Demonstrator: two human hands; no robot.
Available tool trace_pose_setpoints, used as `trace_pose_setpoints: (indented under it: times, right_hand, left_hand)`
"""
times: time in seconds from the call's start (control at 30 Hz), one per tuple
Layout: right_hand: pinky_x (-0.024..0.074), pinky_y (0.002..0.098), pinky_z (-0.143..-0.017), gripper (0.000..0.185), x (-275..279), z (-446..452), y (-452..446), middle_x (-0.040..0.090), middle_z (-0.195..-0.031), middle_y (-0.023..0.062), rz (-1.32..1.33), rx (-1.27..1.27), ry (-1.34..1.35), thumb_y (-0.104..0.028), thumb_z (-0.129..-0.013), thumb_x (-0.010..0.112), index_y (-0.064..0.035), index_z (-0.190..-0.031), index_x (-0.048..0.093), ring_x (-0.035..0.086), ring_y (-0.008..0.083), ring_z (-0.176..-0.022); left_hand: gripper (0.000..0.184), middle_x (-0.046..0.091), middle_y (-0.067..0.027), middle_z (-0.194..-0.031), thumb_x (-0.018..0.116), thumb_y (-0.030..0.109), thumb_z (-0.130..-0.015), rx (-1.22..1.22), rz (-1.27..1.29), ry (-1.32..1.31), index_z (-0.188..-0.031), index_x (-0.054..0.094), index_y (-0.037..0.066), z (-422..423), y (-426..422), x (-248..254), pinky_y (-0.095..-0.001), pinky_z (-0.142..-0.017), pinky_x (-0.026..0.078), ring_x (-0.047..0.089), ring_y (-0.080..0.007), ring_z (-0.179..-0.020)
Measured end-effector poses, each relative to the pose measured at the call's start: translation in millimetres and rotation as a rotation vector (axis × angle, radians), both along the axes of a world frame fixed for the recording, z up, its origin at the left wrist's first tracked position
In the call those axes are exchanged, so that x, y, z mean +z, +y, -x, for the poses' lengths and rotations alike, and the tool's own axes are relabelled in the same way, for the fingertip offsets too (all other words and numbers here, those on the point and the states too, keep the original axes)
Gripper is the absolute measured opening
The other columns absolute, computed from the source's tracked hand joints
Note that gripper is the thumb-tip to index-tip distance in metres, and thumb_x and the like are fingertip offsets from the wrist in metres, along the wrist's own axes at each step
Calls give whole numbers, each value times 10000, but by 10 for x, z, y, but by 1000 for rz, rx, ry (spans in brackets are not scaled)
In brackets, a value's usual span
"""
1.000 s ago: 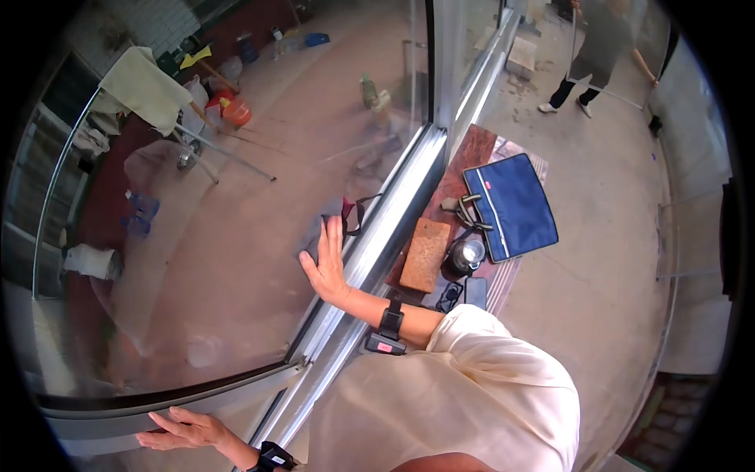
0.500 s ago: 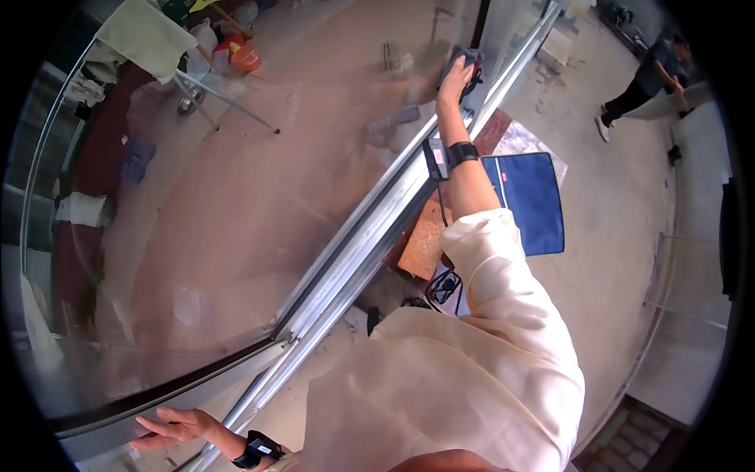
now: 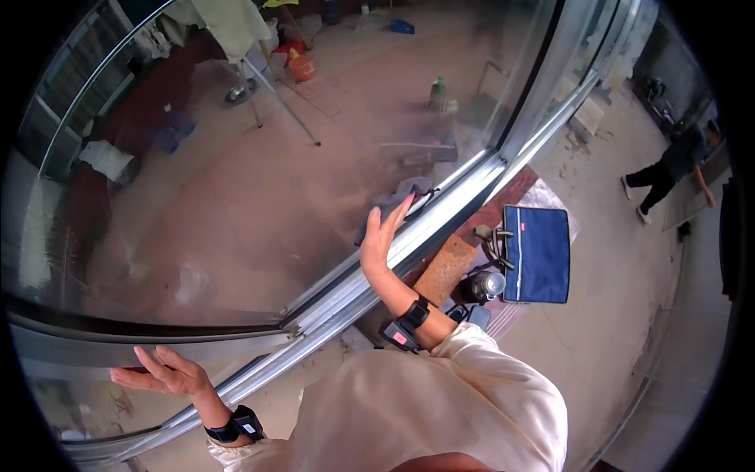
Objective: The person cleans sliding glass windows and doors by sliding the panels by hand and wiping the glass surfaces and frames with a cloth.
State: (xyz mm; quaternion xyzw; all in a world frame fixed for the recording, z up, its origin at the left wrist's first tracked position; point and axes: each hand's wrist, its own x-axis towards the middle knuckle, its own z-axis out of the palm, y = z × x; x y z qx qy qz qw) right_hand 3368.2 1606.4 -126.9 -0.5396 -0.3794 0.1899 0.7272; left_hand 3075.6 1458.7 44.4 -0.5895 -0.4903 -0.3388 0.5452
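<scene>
My right hand (image 3: 381,245) presses a dark grey cloth (image 3: 399,197) against the lower part of a large glass pane (image 3: 236,236), close above the metal sill track (image 3: 440,212). Its thumb and fingers are spread over the cloth's near side. At the lower left, my left hand (image 3: 171,374) rests with fingers apart against the grey frame rail (image 3: 102,350) of the pane and holds nothing. Both wrists wear black straps with small devices.
Right of the sill, a low table (image 3: 515,189) bears a brick (image 3: 446,270), a blue bag (image 3: 537,256) and a dark bottle (image 3: 481,287). Another person (image 3: 668,169) is at the far right. Behind the glass are a draped rack (image 3: 236,27) and an orange bucket (image 3: 301,68).
My right hand first went up along the pane to the upright frame, then came back down with the cloth. My left hand stays on the rail. The other person has moved and the view has shifted.
</scene>
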Motion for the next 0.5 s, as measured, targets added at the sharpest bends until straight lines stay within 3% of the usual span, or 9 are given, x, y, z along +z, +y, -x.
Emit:
trace_pose_setpoints:
  times: [0.1,0.2,0.23,0.27,0.3,0.33,0.4,0.43,0.5]
  right_hand:
    - [39,539,-1073,705,954,-320,285,118,-1468,257,-377,-151,-471,-367,-880,472,55,-1390,229,60,429,-1366]
    - [89,571,-1060,707,2326,-915,689,197,-1464,188,-585,-312,-738,-459,-871,482,-20,-1390,287,148,409,-1350]
    - [125,441,-1089,653,2792,-1072,771,209,-1460,205,-615,-343,-737,-391,-888,489,13,-1368,308,174,354,-1353]
    - [131,423,-1091,655,3231,-1272,888,241,-1449,209,-740,-311,-762,-432,-895,475,6,-1361,333,194,345,-1348]
    - [172,361,-1102,641,3572,-1506,1107,246,-1463,171,-688,-375,-672,-444,-935,410,5,-1381,310,212,283,-1359]
    - [165,350,-1105,679,3880,-1691,1299,258,-1455,184,-686,-431,-703,-451,-936,412,39,-1386,276,225,289,-1353]
    - [175,376,-1099,643,4132,-1708,1488,326,-1425,171,-792,-533,-706,-458,-932,414,-10,-1384,324,269,308,-1330]
    - [145,417,-1087,661,4080,-1258,1059,265,-1441,210,-758,-402,-790,-455,-896,464,-2,-1362,341,212,353,-1339]
    - [149,470,-1077,688,3579,-479,561,252,-1447,207,-820,-373,-999,-485,-877,471,-17,-1366,351,203,378,-1339]
  left_hand:
    - [332,202,-253,-1453,504,73,-903,36,12,-24,-1232,505,34,-19,-30,-12,-526,-1074,180,192,-424,-1345]
    - [322,273,-233,-1435,509,103,-905,25,-32,-41,-1225,528,66,7,0,-47,-505,-1080,172,246,-392,-1337]
    - [324,311,-210,-1428,514,120,-907,18,-58,-42,-1228,540,81,-8,14,-32,-482,-1088,177,266,-360,-1340]
    - [324,326,-218,-1418,518,111,-900,41,-47,-74,-1222,545,85,-27,3,-44,-480,-1084,179,265,-369,-1339]
    - [327,322,-225,-1418,521,101,-894,33,-45,-63,-1219,545,79,-32,-2,-42,-484,-1082,176,264,-381,-1337]
    - [328,322,-232,-1416,524,95,-889,27,-41,-61,-1216,546,76,-19,1,-46,-487,-1083,172,262,-388,-1336]
    - [333,319,-249,-1410,533,80,-875,19,-40,-54,-1208,548,72,-6,11,-63,-491,-1084,163,259,-402,-1333]
    - [337,316,-259,-1407,540,71,-867,14,-42,-42,-1204,550,71,8,10,-52,-493,-1085,158,258,-409,-1332]
    - [345,325,-271,-1397,557,61,-853,-5,-23,-47,-1198,553,76,-27,-15,-28,-498,-1086,154,266,-415,-1327]
